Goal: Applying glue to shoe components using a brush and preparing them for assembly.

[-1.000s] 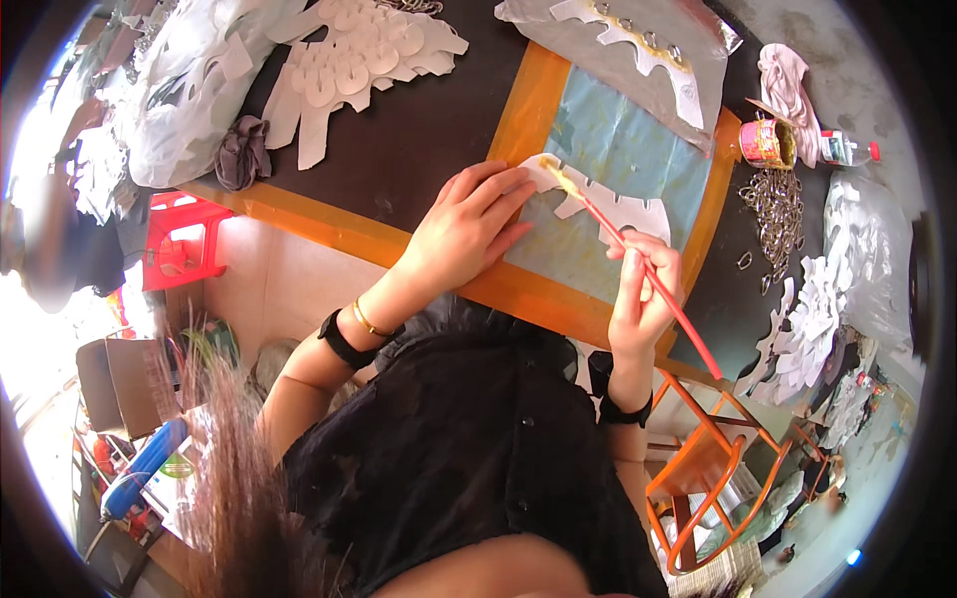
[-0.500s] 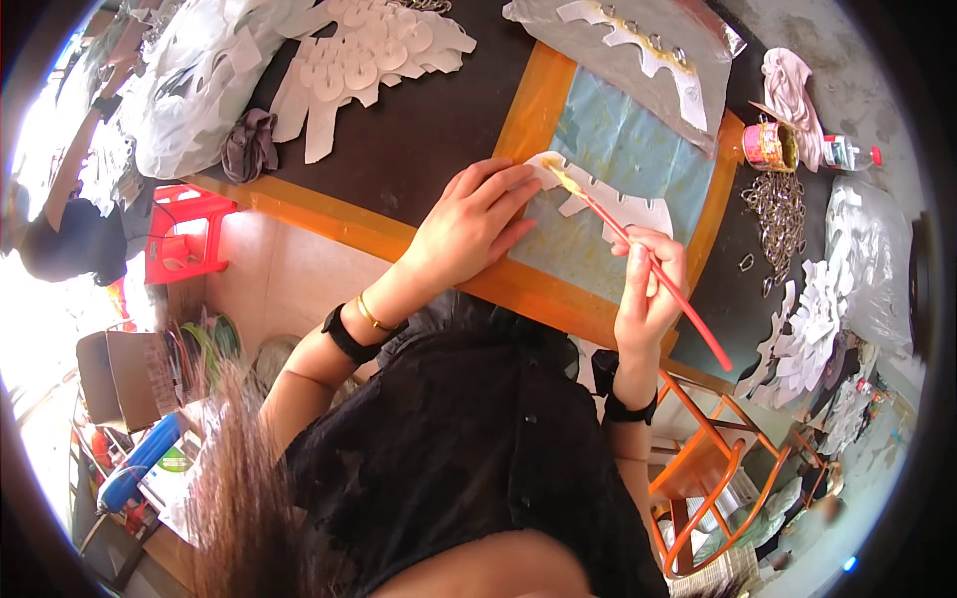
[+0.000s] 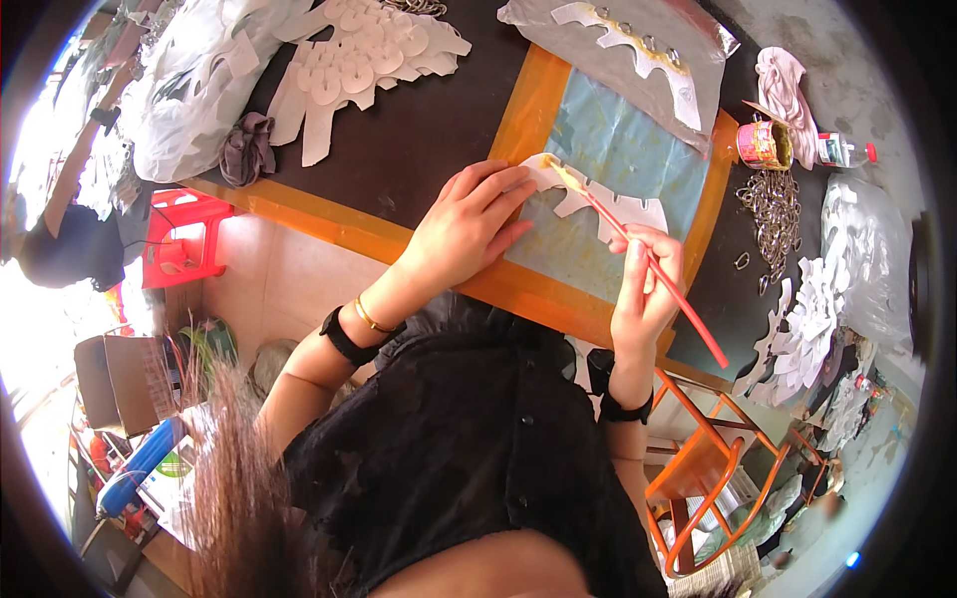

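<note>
A white notched cutout (image 3: 633, 207) lies on the blue-grey sheet (image 3: 638, 120) in front of me, with yellow glue-like paste along its upper left edge. The fingertips of my left hand (image 3: 471, 221) rest on the cutout's left end, the fingers lying flat and slightly apart. Between the thumb and fingers of my right hand (image 3: 646, 284) is a thin red-handled brush (image 3: 698, 324). Its tip touches the pasted edge, and the handle slants down to the right. My right hand hovers over the cutout's lower right end.
Beyond the sheet, a pasted strip with metal rings (image 3: 643, 55) lies on clear plastic. To the right are an open tin (image 3: 765, 147), a heap of metal rings (image 3: 773, 224) and more white cutouts (image 3: 802, 339). White pieces (image 3: 349, 65) and a grey cloth (image 3: 249, 149) lie at the far left.
The brush tip has shifted slightly along the cutout's edge, where the paste shows a little further right. My left hand stays at the cutout's end. The whole view has shifted slightly.
</note>
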The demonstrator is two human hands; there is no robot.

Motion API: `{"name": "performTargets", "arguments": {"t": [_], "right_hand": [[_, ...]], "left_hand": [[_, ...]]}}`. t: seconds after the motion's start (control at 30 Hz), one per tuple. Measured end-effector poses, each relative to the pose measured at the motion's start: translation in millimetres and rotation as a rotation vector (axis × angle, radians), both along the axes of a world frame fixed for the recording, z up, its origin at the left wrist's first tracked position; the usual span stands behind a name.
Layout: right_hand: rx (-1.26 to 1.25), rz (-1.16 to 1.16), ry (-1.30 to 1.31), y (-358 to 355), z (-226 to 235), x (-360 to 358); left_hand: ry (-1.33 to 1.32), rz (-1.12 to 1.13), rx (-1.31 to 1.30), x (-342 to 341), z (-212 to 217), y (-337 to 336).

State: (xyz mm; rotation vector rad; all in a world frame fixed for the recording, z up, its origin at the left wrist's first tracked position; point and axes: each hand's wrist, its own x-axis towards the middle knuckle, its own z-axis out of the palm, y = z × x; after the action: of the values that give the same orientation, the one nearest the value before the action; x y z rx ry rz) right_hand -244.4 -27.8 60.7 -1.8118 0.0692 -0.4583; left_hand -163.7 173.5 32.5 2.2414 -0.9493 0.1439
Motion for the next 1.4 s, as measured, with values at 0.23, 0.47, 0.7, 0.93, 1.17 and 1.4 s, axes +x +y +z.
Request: {"name": "performTargets", "arguments": {"t": [0.23,0.47,0.7,0.93,1.17,1.4], "right_hand": [[-0.031,0.019,-0.025,2.6,3.3,1.1],[0.039,-0.035,-0.041,-2.0,3.7,-8.2],[-0.067,0.006,-0.036,-2.1,7.5,-11.5],[-0.257,0.046,-0.080,0.8,1.0,-12.5],[-0.514,0.088,-0.131,2.5,16.7,-16.4],[-0.537,0.046,-0.187,5.1,13.1,-18.4]], "left_hand": [[-0.002,0.002,-0.018,1.7,-1.5,2.8],[-0.019,-0.004,-0.001,0.8,-0.9,-0.8],[-0.014,0.001,0.001,0.7,-1.4,0.9],[-0.010,0.001,0.004,-0.9,-1.4,-0.3],[0.013,-0.026,-0.018,1.0,2.0,-2.7],[-0.001,0.021,0.038,1.0,-0.3,2.2]]}}
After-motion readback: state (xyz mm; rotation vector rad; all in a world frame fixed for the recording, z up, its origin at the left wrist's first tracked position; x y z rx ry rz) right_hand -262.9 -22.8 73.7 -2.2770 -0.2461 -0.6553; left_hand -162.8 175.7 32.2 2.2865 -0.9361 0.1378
